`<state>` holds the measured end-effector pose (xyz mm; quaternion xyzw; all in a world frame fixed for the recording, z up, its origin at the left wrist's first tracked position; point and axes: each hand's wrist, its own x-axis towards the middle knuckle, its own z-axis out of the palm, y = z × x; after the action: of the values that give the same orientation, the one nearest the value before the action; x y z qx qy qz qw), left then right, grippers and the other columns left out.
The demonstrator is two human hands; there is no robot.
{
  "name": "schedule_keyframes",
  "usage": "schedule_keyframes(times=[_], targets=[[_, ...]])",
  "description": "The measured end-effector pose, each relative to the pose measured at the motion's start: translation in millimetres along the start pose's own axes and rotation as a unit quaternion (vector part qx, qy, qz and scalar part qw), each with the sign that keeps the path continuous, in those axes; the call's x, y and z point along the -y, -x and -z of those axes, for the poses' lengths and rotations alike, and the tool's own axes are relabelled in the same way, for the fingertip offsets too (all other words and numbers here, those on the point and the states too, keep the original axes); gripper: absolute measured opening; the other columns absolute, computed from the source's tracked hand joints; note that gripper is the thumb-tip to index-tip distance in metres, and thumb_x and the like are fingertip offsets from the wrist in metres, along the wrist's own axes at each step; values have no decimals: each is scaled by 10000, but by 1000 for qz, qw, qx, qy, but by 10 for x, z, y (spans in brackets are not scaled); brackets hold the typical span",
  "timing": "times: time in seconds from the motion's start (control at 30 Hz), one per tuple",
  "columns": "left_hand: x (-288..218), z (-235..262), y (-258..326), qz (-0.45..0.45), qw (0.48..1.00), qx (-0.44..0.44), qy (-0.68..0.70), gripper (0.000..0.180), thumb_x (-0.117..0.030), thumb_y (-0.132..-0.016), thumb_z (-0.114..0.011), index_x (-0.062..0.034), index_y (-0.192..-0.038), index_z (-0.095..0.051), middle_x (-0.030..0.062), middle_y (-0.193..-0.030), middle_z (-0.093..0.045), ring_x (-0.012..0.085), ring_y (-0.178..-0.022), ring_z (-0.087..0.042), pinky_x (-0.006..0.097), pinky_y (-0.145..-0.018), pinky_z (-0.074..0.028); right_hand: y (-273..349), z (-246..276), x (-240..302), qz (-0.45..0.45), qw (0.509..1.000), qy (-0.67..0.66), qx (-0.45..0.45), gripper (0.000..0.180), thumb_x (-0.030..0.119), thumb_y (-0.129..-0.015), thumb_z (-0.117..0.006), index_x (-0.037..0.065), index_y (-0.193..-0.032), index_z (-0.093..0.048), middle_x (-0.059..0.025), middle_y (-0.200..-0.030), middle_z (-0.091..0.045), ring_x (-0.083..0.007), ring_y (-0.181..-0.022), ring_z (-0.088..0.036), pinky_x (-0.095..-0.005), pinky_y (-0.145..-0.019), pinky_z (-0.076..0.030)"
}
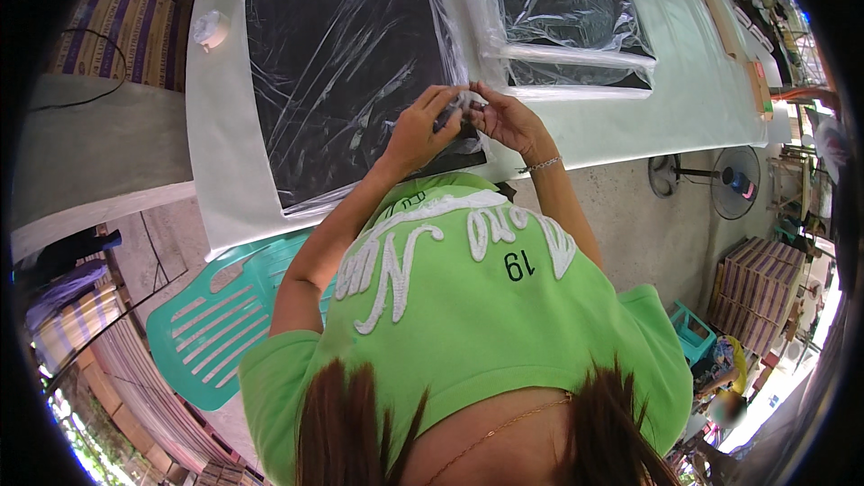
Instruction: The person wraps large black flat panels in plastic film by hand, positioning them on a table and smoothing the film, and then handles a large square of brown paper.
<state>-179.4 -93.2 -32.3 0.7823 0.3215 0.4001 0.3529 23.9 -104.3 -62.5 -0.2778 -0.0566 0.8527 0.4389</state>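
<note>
I find the left hand [421, 130] and the right hand [508, 123] meeting over the near right corner of a black panel [342, 81]. The panel lies flat on the pale-covered table [621, 130], directly before the wearer, its clear film [360, 31] creased. The fingers of both hands are curled in toward a crumpled, clear-looking piece [463, 101]; I cannot tell which fingertips pinch it. In my judgement, the panel sits near the table's edge for easy reach, and the hands come together so both can work one small piece. The tape roll [210, 30] stands beyond the panel's left side, probably to keep it off the film.

Count: two film-covered panels, the second panel [567, 0] farther right; one tape roll; one teal chair [216, 324]; one fan [733, 182].
</note>
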Motion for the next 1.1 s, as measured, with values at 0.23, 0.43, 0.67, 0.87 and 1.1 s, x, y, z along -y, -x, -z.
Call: schedule_keyframes(times=[0.23,0.43,0.67,0.87,1.1], targets=[[-117,284,-126,73,994,-34,72,275,-87,-905,-465,22,-1130,-579,150,-925,-576,233,-714,-562,303,-668,-450,-121,-191,88,56,994,88,-27,381,264,-956,-507,52,-1271,-475,-152,-1116,-549,-237,-974,-580,-338,-875,-518],[-137,355,-102,74,988,-90,99,306,-112,-939,-409,1,-1171,-572,152,-921,-605,170,-742,-561,308,-716,-449,-45,-207,96,59,982,162,-75,419,295,-948,-522,54,-1287,-473,-124,-1081,-547,-222,-1009,-559,-346,-884,-508],[-193,406,-125,63,977,-145,140,324,-135,-970,-364,20,-1183,-552,140,-1086,-630,142,-782,-555,310,-762,-443,137,-189,10,49,976,197,-75,449,318,-952,-509,58,-1314,-452,-104,-1100,-554,-194,-978,-584,-315,-861,-520],[-327,428,-68,73,993,-75,52,281,-117,-937,-435,-61,-1170,-582,99,-975,-606,214,-788,-595,328,-747,-465,90,-421,-5,57,983,174,-24,461,368,-949,-498,62,-1290,-451,-103,-1072,-555,-208,-957,-595,-344,-863,-527],[-576,504,-124,-5,983,175,-58,268,-176,-879,-579,-76,-1125,-618,95,-1037,-569,281,-870,-591,373,-785,-475,-145,-474,-19,52,968,237,-66,482,408,-911,-563,38,-1206,-475,-82,-1098,-573,-166,-931,-613,-325,-762,-553]])
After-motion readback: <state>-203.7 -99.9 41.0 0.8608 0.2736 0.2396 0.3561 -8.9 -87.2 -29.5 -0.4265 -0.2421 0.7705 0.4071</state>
